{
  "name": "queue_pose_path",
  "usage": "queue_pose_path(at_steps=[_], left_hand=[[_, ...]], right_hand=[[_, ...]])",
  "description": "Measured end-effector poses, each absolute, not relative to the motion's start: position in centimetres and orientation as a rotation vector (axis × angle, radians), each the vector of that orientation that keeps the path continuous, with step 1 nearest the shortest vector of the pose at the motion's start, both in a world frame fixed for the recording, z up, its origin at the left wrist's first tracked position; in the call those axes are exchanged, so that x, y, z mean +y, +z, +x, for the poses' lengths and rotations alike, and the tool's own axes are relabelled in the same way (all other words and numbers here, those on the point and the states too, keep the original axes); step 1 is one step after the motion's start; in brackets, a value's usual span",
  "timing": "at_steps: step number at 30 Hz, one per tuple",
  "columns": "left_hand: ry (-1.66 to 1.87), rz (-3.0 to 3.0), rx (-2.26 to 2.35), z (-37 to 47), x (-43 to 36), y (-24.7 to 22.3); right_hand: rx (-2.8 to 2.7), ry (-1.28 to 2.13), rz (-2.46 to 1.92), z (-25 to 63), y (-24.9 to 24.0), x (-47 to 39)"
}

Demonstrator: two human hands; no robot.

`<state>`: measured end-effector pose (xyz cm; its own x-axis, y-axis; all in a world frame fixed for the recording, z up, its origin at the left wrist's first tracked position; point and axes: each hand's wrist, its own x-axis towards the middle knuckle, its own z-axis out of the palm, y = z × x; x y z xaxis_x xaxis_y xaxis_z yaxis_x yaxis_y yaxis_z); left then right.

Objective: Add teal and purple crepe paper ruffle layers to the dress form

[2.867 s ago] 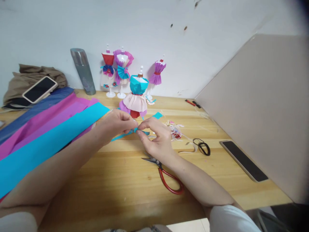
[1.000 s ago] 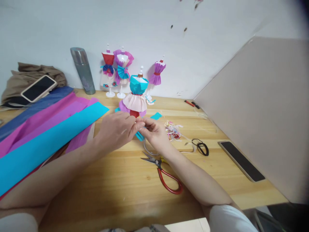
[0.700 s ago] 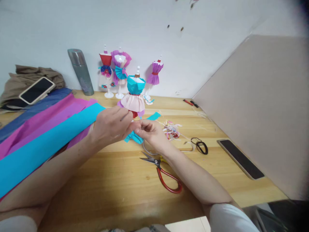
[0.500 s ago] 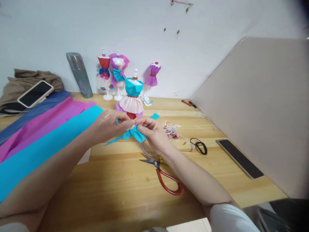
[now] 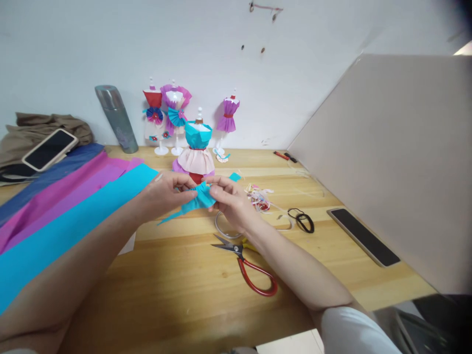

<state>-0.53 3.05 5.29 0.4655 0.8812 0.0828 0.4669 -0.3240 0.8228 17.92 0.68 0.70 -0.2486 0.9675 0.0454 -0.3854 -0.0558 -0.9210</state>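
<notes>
Between my hands is a gathered piece of turquoise crepe paper (image 5: pixel 202 196), with a thin tail trailing down to the left. My left hand (image 5: pixel 167 191) pinches its left part between thumb and fingers. On the right side, my right hand (image 5: pixel 228 199) grips the pleated edge with thumb and forefinger. Just behind stands a small mannequin (image 5: pixel 199 135) in a turquoise top and pale pink skirt. Red-handled scissors (image 5: pixel 243 258) lie partly open on the table below my right hand, beside a ring-shaped band (image 5: pixel 221 228) partly hidden by that hand.
Turquoise, purple and pink crepe sheets (image 5: pixel 92 196) cover the left side, under my left arm. Along the wall stand a flask (image 5: pixel 118 120) and several dressed mannequins (image 5: pixel 175 110). Paper scraps (image 5: pixel 260 197), black hair ties (image 5: pixel 304 221) and a phone (image 5: pixel 363 236) lie to the right.
My hands have moved slightly apart, and the turquoise crepe paper now shows spread out between them with its gathers visible. The whole view has shifted a little.
</notes>
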Motion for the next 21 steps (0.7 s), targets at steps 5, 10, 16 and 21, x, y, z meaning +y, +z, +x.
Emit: queue_pose_path(at_steps=[5,10,16,21], left_hand=[[0.552,2.018,1.090,-1.5,3.4,5.7],[0.495,2.088,1.205,-1.7,3.6,5.7],[0.599,2.172,1.248,-0.4,3.1,5.0],[0.660,2.029,1.231,-0.6,3.1,5.3]], right_hand=[[-1.227,1.494,-0.780,18.0,0.7,0.7],[-1.324,1.452,-0.805,17.9,0.8,0.5],[-1.351,1.413,-0.826,17.7,0.6,0.4],[-1.346,1.422,-0.842,18.0,0.7,0.6]])
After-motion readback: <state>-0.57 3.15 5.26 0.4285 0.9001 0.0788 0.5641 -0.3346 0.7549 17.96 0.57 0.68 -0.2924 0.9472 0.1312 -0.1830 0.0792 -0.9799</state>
